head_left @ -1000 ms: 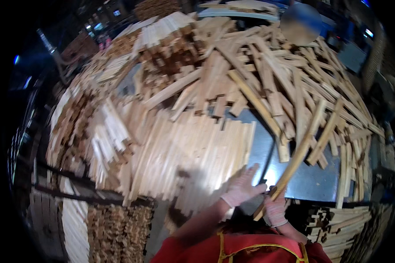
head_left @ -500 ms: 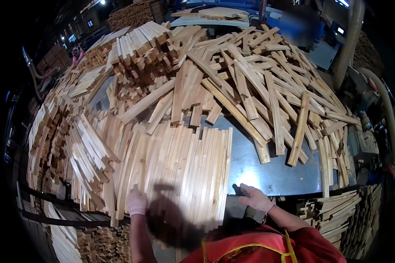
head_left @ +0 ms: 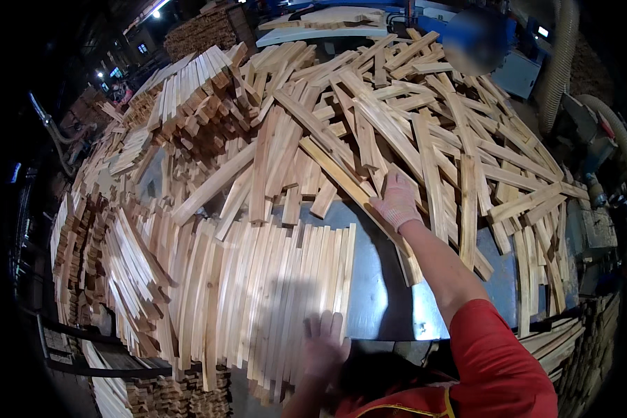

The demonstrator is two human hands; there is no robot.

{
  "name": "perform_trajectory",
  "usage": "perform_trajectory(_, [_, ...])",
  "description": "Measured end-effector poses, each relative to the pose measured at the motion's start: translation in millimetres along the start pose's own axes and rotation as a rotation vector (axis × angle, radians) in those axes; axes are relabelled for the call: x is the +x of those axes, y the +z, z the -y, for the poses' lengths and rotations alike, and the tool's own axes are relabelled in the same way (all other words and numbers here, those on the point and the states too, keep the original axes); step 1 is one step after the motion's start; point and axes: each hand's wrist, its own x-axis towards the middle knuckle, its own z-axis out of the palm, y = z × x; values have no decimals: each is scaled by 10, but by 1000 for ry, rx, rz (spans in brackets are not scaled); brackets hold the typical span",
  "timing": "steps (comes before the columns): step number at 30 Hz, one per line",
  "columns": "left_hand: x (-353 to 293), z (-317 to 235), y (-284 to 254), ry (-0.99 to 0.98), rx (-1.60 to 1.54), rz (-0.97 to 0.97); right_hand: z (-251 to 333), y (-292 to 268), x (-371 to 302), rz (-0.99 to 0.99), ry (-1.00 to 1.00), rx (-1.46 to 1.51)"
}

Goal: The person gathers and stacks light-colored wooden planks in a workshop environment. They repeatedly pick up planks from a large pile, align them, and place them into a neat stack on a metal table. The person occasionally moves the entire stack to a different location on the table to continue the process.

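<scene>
My right hand [head_left: 398,202], in a pale knit glove, reaches into the loose heap of wooden slats. It is closed on a wooden slat [head_left: 327,164] lying slantwise at the heap's near side; some of the fingertips are hard to make out. My left hand [head_left: 325,346], also gloved, has its fingers spread at the near right part of a row of slats [head_left: 258,279]. Those slats lie side by side, their long sides running away from me. Whether the left palm touches the wood is unclear.
A metal tabletop [head_left: 369,279] shows right of the row. Stacked slats [head_left: 195,83] rise at the far left, with more bundles [head_left: 129,272] nearer. At the right are a machine [head_left: 592,223] and a ribbed hose [head_left: 557,76]. More slats [head_left: 177,393] are stacked below the table's front edge.
My right hand has gone from a dark object at the table's front edge forward to the heap. My left hand has moved right along the row, and its fingers are now spread. The view has shifted.
</scene>
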Motion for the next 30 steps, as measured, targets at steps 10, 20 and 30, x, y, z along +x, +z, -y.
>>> perform_trajectory(10, [-84, -8, 147, -8, 121, 20, -283, -348, -1078, 126, 69, 685])
perform_trajectory(20, [-29, -32, 165, 10, -65, 0, 172, 58, -4097, 992, 317, 438])
perform_trajectory(30, [83, -322, 307, -99, 137, -31, -536, -342, -2155, -40, 59, 135])
